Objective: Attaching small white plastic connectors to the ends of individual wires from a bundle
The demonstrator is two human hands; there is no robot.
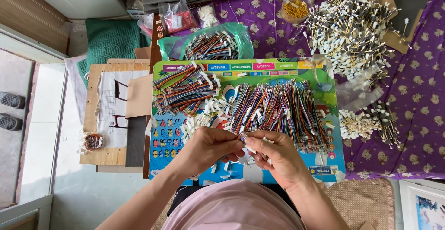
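both hands, left hand [208, 146] & right hand [273, 153], pinched on multicolour ribbon cable [242, 136] over wire pile [278, 107]

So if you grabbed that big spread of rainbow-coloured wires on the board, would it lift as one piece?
Probably not. The loose wires lie fanned out with nothing visibly binding them, so strands would likely slip away and droop. They look thin, so probably floppy and light. The tied bundles beside them would likely hold together better.
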